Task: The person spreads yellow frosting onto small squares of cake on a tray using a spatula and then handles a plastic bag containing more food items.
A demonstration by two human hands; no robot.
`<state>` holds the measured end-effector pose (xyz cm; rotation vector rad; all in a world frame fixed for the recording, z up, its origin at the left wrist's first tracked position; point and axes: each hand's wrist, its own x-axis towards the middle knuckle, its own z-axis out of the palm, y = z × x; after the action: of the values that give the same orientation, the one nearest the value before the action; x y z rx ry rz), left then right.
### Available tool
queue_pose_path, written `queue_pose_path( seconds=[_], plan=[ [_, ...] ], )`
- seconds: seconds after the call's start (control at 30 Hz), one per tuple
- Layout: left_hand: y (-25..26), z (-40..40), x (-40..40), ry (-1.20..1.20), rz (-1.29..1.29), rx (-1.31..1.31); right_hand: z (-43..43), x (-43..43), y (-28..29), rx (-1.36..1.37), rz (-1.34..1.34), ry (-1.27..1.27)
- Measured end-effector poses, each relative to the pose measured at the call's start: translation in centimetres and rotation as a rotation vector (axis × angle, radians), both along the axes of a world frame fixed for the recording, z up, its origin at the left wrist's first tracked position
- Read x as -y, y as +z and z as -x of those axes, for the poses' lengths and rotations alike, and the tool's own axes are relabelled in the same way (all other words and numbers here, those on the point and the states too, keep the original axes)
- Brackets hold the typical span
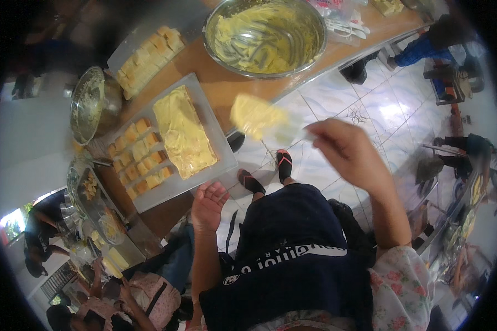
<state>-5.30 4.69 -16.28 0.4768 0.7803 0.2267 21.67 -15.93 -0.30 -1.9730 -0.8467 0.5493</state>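
Note:
My right hand (pixel 350 151) pinches the end of a blurred, translucent spatula or scraper (pixel 289 128). A thick lump of yellow cream (pixel 256 116) coats its far end, out over the floor beside the table. My left hand (pixel 210 205) is palm up at the near edge of a translucent tray (pixel 211 111), fingers a little curled and holding nothing; whether it touches the tray I cannot tell. On that tray lies a rectangular cake slab (pixel 186 132) spread with yellow cream. Left of the slab, small cake pieces (pixel 138 157) stand in rows.
A large steel bowl (pixel 265 73) smeared with yellow cream stands at the table's edge. Behind the tray are a second steel bowl (pixel 95 105) and a board of cut cake (pixel 149 60). A person in pink (pixel 149 298) works at lower left. Plastic bags (pixel 343 16) lie upper right.

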Motion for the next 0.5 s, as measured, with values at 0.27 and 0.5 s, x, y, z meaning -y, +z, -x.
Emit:
queue_pose_path(
  seconds=[0.27, 0.5],
  plan=[
    [0.3, 0.4, -0.4, -0.042, -0.115, -0.054, 0.7, -2.6, -4.8, 0.054, 0.212, 0.242],
    [0.3, 0.6, -1.0, -0.047, -0.116, -0.083, 1.4, -5.2, -6.0, 0.132, 0.389, 0.330]
  ],
)
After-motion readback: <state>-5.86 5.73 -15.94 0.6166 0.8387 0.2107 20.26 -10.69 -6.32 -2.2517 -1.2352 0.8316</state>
